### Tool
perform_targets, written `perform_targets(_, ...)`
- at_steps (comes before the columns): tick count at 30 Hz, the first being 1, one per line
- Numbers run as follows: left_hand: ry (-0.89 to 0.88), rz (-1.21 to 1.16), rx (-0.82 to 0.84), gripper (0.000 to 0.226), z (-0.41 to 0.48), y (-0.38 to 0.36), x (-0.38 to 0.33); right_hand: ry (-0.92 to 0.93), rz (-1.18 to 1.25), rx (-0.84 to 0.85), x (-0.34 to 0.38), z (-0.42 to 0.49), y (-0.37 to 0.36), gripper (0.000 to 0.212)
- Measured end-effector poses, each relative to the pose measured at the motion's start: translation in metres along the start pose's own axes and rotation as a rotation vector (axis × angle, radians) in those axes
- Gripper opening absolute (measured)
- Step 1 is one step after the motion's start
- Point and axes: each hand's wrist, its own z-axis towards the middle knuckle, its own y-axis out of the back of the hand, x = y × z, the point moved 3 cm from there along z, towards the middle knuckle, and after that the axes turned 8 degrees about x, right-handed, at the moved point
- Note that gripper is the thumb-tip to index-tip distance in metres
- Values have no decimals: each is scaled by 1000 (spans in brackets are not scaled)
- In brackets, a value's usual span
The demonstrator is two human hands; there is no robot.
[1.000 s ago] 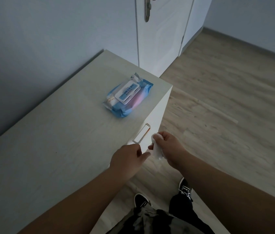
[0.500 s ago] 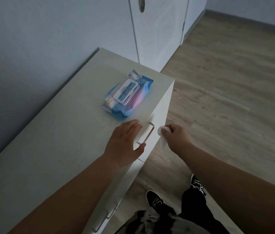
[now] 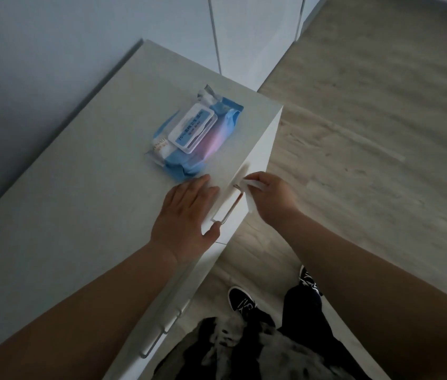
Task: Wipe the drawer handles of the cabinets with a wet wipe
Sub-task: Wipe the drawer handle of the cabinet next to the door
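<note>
pack of wipes (image 3: pixel 195 138) unmoved on cabinet (image 3: pixel 79 215) | left hand (image 3: pixel 186 215) now flat on the top edge, fingers straight, holding nothing | top handle (image 3: pixel 229 208) now touched at its far end by wet wipe (image 3: pixel 250 200) | right hand (image 3: pixel 274 198) pinches wipe; wiping begins, 1 lower handle (image 3: pixel 159 338) untouched

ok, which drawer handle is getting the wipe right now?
The far handle, nearest the wipes pack: the right hand pinches the wet wipe onto its far end. The nearer handle has no hand on it.
</note>
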Motion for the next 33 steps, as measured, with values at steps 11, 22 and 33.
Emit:
perform_targets(11,-16,-58,-11,66,5,-2,5,4,167,38,-8,-2,-13,10)
perform_targets(22,-3,-62,2,64,4,0,3,1,35,-3,-13,-4,-7,8)
perform_targets(33,4,-70,-4,62,2,0,3,-27,58,0,-11,-3,-6,7)
